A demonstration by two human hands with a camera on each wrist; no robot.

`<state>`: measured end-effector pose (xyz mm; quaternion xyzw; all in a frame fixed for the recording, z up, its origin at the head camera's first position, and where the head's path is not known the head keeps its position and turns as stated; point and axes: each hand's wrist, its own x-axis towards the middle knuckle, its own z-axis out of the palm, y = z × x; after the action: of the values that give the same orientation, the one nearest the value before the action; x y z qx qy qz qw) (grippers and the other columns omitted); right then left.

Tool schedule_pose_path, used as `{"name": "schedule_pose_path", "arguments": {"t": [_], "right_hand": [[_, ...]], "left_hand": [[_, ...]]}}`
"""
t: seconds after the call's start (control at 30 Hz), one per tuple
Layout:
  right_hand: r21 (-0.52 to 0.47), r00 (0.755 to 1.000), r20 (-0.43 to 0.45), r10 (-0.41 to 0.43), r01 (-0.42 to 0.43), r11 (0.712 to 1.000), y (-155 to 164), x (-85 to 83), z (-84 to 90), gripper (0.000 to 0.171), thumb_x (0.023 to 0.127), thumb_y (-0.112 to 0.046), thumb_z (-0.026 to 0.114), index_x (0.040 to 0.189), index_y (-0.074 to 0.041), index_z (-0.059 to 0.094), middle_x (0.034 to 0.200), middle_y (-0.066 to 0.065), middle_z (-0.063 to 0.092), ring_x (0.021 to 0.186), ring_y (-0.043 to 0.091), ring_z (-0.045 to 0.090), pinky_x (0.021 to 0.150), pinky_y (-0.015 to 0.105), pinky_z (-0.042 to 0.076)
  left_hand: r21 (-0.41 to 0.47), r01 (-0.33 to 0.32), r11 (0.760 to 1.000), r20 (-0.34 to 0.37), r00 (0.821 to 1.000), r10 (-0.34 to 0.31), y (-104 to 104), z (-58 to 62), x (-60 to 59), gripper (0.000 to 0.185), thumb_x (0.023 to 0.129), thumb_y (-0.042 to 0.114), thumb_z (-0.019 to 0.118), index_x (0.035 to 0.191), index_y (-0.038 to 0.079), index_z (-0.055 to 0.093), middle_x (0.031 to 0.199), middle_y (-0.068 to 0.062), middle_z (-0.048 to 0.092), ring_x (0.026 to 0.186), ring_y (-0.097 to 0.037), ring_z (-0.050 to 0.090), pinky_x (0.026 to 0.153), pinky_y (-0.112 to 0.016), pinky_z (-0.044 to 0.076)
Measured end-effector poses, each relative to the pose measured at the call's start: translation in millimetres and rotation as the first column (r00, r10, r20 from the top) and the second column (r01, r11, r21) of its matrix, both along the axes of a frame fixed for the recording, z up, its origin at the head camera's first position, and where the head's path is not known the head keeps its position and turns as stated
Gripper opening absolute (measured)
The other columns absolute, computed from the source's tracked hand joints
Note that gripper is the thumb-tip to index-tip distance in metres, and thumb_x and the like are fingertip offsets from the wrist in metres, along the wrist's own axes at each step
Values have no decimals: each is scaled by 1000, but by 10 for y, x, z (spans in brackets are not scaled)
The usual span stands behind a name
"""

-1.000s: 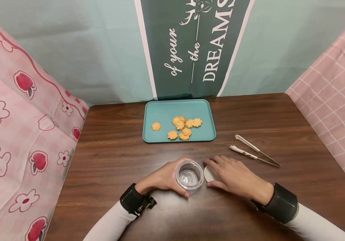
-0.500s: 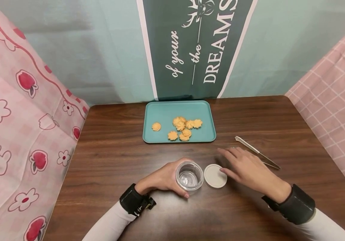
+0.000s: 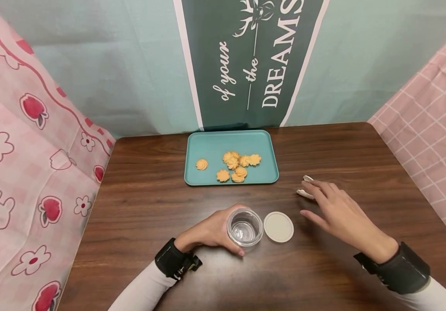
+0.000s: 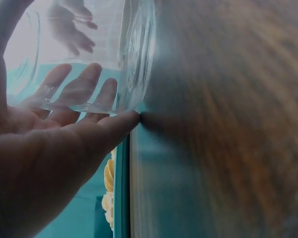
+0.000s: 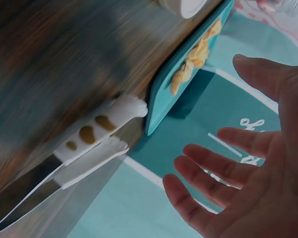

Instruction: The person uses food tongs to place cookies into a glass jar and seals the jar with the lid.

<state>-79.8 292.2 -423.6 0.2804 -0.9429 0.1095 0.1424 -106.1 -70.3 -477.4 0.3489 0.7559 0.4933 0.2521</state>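
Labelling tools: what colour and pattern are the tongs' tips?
The tongs' tips are white, brown spots showing on one. Best seen in the right wrist view.

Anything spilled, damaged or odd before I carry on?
Nothing looks spilled or damaged: the piped cookies lie on the teal tray, the clear jar stands upright and the round lid lies flat. Only the lettering on the backdrop seems odd, running sideways.
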Motion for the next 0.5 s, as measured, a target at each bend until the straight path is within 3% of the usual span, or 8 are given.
{"name": "schedule_pose_path", "arguments": {"t": [0.13,0.3,0.4,0.5], "right_hand": [[-14,1000,3,-31,31,999,89,18,-16,85,84,-31,88,157,-9,49,135,22,60,111,45,62,83,63,53],[-15,998,-10,-58,58,998,192,40,-69,84,83,-33,90,152,-4,52,132,24,61,111,46,62,82,64,53],[-22,997,-21,-73,73,997,263,54,-113,81,86,-42,87,148,-1,54,129,25,61,110,48,61,80,65,52],[-37,995,-26,-92,91,995,346,75,-152,84,93,-62,73,146,0,55,128,27,61,108,50,61,79,67,51]], "left_hand": [[6,6,1000,7,1000,-6,2,2,-3,97,65,22,104,147,23,51,138,0,66,128,-19,62,116,-35,46],[14,8,1000,13,1000,-8,-7,11,3,98,64,20,104,147,23,51,139,-2,66,129,-21,62,116,-37,46],[18,7,1000,9,1000,-8,-11,4,7,98,65,22,104,147,23,51,139,-2,66,129,-21,62,116,-37,46],[21,11,1000,7,1000,-11,-9,5,9,98,65,22,104,147,22,51,139,-3,66,129,-22,62,116,-36,45]]}}
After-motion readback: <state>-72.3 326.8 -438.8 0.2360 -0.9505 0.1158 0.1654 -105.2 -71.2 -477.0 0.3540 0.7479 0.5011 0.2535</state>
